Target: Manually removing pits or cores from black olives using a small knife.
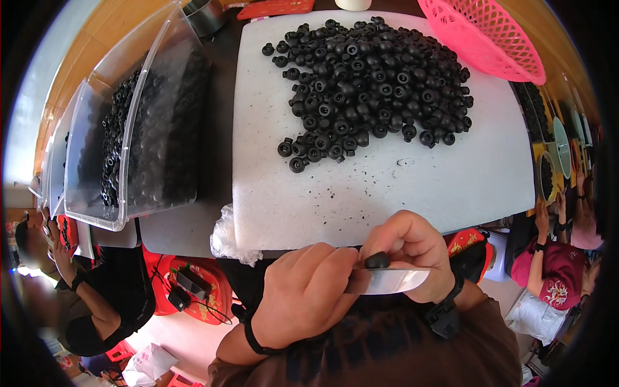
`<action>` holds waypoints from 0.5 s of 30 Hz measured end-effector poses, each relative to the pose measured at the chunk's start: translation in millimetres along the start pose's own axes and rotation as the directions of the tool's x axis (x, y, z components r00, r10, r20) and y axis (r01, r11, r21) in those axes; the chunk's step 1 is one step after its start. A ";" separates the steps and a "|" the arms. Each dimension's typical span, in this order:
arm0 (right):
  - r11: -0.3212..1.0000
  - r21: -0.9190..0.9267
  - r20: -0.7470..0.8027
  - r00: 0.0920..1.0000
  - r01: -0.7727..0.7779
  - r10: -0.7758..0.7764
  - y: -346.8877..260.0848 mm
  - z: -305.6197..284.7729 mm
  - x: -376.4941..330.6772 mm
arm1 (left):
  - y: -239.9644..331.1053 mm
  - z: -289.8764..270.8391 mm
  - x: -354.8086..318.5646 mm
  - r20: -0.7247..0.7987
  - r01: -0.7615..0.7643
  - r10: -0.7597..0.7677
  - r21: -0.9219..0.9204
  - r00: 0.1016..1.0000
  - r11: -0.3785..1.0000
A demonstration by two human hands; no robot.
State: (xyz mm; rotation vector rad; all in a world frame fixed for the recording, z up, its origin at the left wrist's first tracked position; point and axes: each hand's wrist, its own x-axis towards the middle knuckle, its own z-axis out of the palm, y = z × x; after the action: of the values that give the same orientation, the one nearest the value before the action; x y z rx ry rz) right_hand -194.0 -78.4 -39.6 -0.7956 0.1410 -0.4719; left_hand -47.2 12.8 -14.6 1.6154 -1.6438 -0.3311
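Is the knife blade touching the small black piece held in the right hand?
Touching: the head view shows the knife blade pressed against the small black piece pinched in the right hand.

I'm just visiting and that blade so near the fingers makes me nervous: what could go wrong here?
Two risks, I'd say. The blade in the left hand lies right against the right hand, whose fingertips pinch a small black piece; a slip could cut them. The piece is held beyond the edge of the white board, so if dropped it would likely fall to the floor.

dark tabletop [219,97] under a white foam board [387,187], wooden floor [109,26] round the edges, bright daylight, other people seated nearby.
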 end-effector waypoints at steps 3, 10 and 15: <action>1.000 -0.017 0.007 1.000 -0.001 0.001 3.1 -3.2 -1.2 | -1.6 0.4 -0.8 0.025 -0.001 0.001 0.011 1.000 1.000; 1.000 0.005 0.010 1.000 -0.012 0.012 3.0 -4.1 -0.4 | -3.0 1.7 -0.7 0.050 0.025 -0.026 0.018 0.998 1.000; 0.998 -0.057 0.011 1.000 0.005 -0.005 0.7 -1.9 -2.3 | 1.5 1.4 -1.7 0.057 0.053 -0.056 0.052 0.997 0.997</action>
State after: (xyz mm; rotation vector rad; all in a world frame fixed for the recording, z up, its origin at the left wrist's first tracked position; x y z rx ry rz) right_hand -196.3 -78.2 -41.6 -0.8547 0.1430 -0.4697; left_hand -49.4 14.1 -15.0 1.7048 -1.6661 -0.3700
